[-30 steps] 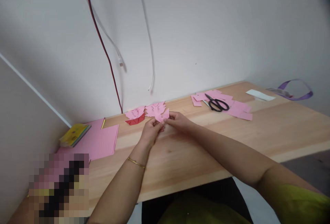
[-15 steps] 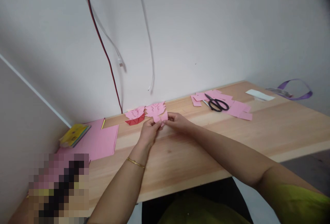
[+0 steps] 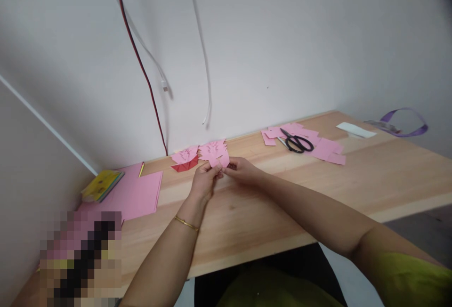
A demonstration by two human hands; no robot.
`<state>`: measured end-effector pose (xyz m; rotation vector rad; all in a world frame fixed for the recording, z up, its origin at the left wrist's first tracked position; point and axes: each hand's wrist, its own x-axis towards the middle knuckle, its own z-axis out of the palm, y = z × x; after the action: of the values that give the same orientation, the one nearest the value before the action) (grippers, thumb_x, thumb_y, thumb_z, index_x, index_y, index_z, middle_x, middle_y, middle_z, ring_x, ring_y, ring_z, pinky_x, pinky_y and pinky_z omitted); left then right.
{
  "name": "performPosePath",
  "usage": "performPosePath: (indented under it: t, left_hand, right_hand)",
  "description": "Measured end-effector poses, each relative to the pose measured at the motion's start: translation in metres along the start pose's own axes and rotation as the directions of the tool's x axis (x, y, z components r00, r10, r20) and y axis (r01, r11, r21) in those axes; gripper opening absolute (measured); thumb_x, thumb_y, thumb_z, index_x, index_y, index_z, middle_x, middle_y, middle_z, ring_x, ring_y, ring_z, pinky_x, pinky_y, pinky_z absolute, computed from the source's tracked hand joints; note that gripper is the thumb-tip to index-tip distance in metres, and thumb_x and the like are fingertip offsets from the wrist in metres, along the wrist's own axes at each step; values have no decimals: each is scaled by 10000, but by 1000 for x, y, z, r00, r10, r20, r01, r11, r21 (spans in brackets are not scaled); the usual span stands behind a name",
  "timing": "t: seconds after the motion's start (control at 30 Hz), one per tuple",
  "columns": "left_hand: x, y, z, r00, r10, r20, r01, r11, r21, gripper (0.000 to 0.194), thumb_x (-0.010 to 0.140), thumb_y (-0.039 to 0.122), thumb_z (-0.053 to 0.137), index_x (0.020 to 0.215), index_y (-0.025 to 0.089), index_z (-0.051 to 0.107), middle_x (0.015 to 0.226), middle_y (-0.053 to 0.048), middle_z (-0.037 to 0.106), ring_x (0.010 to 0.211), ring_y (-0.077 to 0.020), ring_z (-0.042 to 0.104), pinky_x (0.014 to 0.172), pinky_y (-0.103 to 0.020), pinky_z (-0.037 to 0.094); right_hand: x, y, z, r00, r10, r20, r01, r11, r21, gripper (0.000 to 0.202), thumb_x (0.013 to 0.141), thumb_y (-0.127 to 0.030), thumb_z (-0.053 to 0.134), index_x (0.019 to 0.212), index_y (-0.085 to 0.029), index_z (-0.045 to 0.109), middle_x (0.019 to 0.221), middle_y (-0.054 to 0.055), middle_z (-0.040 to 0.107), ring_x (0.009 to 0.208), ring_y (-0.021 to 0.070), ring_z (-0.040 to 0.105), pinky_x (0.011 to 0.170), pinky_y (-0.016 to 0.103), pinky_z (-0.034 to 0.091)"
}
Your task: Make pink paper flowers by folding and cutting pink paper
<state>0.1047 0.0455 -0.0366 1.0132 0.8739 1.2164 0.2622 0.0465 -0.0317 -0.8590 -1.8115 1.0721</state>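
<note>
A small piece of pink paper [image 3: 223,159] is pinched between my two hands, its two upper ends spread apart in a V. My left hand [image 3: 205,179] grips its left side with thumb and fingers. On the other side, my right hand [image 3: 242,170] is closed on the paper, the fingertips nearly meeting those of the left. Just behind stand folded pink paper pieces [image 3: 213,149] with jagged edges, and more such pink pieces [image 3: 185,155] to their left. A red folded paper piece [image 3: 186,164] lies in front of the latter.
Black-handled scissors [image 3: 298,143] rest on scattered pink paper rectangles [image 3: 326,149] at right. A white strip [image 3: 356,130] and purple strap [image 3: 420,130] lie farther right. Pink sheets [image 3: 141,194] and a yellow pack [image 3: 100,184] are at left. Cables [image 3: 150,88] hang along the wall.
My fingers have shifted slightly around the pink paper, and the right hand has turned a little lower. The other things on the table stay where they were.
</note>
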Motion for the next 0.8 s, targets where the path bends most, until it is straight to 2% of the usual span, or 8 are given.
performPosePath:
  t: [0.2, 0.33, 0.47, 0.67, 0.8]
  left_hand:
    - [-3, 6, 3, 998, 58, 23, -59, 998, 25, 167, 595, 233, 789, 654, 125, 676, 608, 9, 567, 582, -77, 497, 579, -211, 408]
    - [-3, 6, 3, 998, 66, -11, -65, 996, 58, 186, 601, 260, 783, 656, 121, 672, 605, 11, 561, 585, -79, 498, 584, -213, 412]
    - [0, 1, 1, 998, 65, -9, -64, 998, 28, 186, 627, 268, 769, 704, 124, 680, 627, 8, 570, 572, -78, 491, 564, -214, 401]
    - [0, 0, 0, 997, 80, 20, -81, 996, 44, 165, 623, 246, 768, 659, 124, 663, 611, 9, 561, 585, -80, 497, 573, -207, 398]
    - [-2, 4, 2, 997, 73, 12, -74, 995, 73, 198, 616, 277, 774, 653, 126, 652, 598, 13, 553, 571, -79, 484, 570, -211, 403]
  right_hand:
    - [-1, -3, 3, 1000, -5, 3, 4, 994, 106, 251, 822, -361, 582, 854, -128, 670, 859, 52, 695, 813, 172, 628, 741, 269, 477]
    - [0, -2, 2, 1000, 1, 6, -2, 996, 91, 275, 827, -377, 575, 848, -121, 672, 842, 46, 686, 788, 162, 611, 716, 259, 457]
    - [0, -1, 2, 998, 29, 57, -35, 994, 106, 277, 820, -375, 577, 869, -120, 670, 844, 42, 688, 789, 160, 609, 727, 262, 454]
    - [-1, 1, 3, 998, 41, 48, -39, 998, -40, 267, 819, -367, 572, 841, -125, 681, 800, 24, 677, 751, 152, 593, 703, 255, 442]
    - [-1, 0, 2, 998, 17, 64, -20, 998, 54, 281, 809, -387, 586, 878, -132, 681, 877, 34, 696, 833, 172, 616, 765, 274, 462]
